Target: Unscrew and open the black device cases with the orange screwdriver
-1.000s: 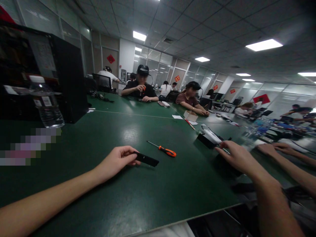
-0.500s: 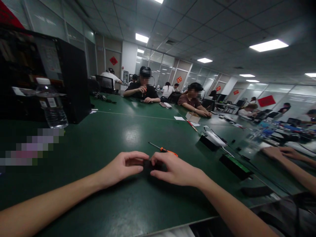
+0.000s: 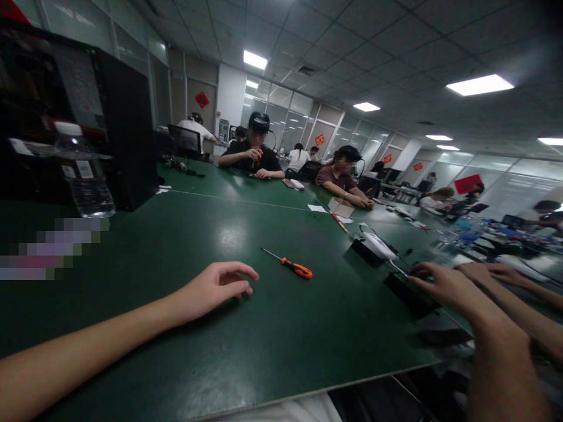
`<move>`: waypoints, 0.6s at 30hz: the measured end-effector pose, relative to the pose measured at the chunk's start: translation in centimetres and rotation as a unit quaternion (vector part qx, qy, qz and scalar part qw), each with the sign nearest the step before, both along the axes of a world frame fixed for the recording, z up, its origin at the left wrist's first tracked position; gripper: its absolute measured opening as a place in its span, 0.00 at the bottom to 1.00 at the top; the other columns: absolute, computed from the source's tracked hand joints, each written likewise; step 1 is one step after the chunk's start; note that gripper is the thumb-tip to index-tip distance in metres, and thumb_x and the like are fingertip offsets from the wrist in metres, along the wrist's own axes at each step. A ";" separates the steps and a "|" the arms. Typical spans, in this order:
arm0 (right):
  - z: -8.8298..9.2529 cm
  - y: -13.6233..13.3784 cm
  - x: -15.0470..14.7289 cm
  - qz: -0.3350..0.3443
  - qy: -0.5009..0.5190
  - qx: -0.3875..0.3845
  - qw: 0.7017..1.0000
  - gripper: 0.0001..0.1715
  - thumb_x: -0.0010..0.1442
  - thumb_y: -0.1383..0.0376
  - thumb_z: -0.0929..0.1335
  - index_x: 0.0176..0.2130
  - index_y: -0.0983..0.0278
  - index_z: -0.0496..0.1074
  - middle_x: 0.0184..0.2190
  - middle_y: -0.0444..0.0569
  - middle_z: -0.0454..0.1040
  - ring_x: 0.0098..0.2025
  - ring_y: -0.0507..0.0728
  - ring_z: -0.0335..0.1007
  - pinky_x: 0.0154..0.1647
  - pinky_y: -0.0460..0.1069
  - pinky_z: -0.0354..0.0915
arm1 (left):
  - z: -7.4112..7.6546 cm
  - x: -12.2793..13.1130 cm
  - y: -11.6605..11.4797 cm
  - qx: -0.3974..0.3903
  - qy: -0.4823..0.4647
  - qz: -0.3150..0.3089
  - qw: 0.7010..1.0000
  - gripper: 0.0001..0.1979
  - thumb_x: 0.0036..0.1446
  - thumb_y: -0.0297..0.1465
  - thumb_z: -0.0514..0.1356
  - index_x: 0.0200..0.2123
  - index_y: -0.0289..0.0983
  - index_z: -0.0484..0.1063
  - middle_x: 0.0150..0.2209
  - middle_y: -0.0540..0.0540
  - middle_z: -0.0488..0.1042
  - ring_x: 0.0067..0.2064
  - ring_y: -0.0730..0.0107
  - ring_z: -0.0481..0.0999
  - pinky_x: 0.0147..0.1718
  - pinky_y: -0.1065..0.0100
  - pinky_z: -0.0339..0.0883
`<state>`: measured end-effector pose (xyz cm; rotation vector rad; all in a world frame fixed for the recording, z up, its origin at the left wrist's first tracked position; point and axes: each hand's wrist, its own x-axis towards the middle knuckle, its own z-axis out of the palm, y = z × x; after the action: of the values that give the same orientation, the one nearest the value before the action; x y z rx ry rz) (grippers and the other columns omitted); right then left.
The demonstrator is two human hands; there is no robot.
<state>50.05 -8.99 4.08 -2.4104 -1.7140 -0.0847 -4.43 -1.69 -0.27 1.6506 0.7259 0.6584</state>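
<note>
My left hand (image 3: 219, 287) rests on the green table (image 3: 211, 357) with its fingers loosely curved and apart, nothing in them. Just beyond it lies a screwdriver (image 3: 297, 268) with an orange and black handle, its shaft pointing away to the left. On the right, my right hand (image 3: 457, 293) reaches over a low black box (image 3: 409, 296), thumb and forefinger slightly parted above its far side. I see nothing held there, though the other fingers are hidden. A white device (image 3: 377, 243) with a cable sits on another black box (image 3: 366, 254) just beyond.
A neighbour's hands (image 3: 488, 271) are close beside my right hand. At left stand a water bottle (image 3: 90, 187) and a black computer case (image 3: 125, 129). Farther off are a small cardboard box (image 3: 341, 207) and people at work. A dark flat object (image 3: 444, 337) lies near the front edge.
My right hand has moved away from my left hand, rightward to the low black box, uncovering the screwdriver handle. My left hand stays nearly in place.
</note>
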 end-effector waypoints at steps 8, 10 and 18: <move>-0.7 0.6 0.0 0.022 0.031 -0.018 0.999 0.18 0.53 0.52 0.67 0.37 0.61 0.75 0.42 0.64 0.82 0.43 0.72 0.79 0.45 0.60 0.68 | 0.2 0.0 -0.1 0.009 0.005 -0.002 1.000 0.17 0.59 0.38 0.63 0.47 0.35 0.77 0.39 0.43 0.80 0.43 0.61 0.78 0.43 0.64 0.71; -0.7 0.6 0.1 0.022 0.041 -0.014 0.999 0.17 0.50 0.53 0.68 0.37 0.61 0.74 0.42 0.64 0.82 0.41 0.72 0.79 0.43 0.60 0.69 | 0.2 -0.1 -0.1 0.010 0.010 -0.004 1.000 0.17 0.59 0.39 0.63 0.48 0.35 0.77 0.39 0.43 0.80 0.43 0.61 0.78 0.43 0.64 0.71; 0.3 0.1 -0.8 0.034 0.072 -0.019 0.997 0.13 0.49 0.58 0.69 0.35 0.59 0.77 0.36 0.61 0.83 0.33 0.68 0.80 0.34 0.57 0.70 | -0.1 0.0 0.0 0.011 0.015 -0.011 1.000 0.17 0.59 0.39 0.63 0.47 0.35 0.77 0.40 0.43 0.80 0.43 0.61 0.78 0.44 0.64 0.71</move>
<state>49.29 -8.93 4.33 -2.3189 -1.7447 0.1287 -4.47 -1.68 -0.33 1.6889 0.7241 0.6290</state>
